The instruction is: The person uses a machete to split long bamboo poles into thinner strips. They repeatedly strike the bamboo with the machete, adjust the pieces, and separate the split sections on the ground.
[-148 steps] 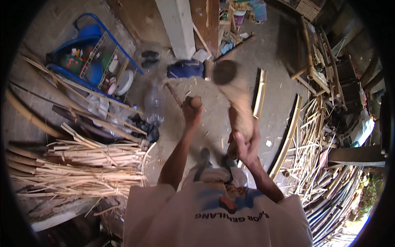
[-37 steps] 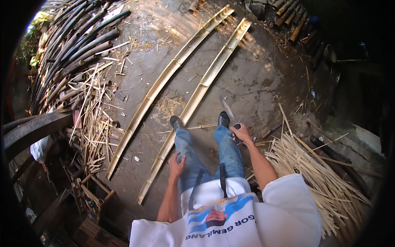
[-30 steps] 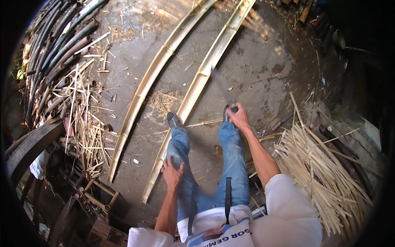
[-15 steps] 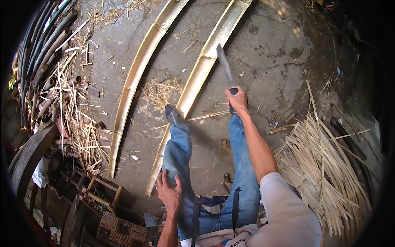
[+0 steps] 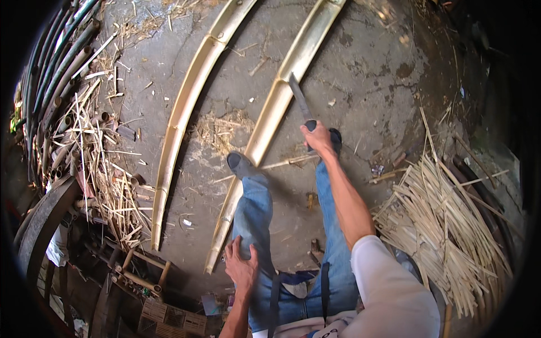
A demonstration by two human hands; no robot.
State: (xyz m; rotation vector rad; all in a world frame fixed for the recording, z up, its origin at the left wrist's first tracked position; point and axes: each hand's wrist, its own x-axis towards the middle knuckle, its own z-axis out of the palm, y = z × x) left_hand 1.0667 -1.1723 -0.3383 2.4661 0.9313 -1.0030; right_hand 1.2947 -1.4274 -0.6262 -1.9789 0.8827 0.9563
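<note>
A heap of thin bamboo strips (image 5: 445,225) (pale) lies right; round poles (image 5: 51,79) stacked left.

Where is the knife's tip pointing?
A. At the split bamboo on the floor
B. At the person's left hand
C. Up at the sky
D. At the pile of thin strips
A. The right hand holds the knife with its blade reaching out onto the split bamboo lying on the concrete floor.

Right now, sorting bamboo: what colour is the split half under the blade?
Pale yellow split bamboo half, clearest in the head view.
</note>
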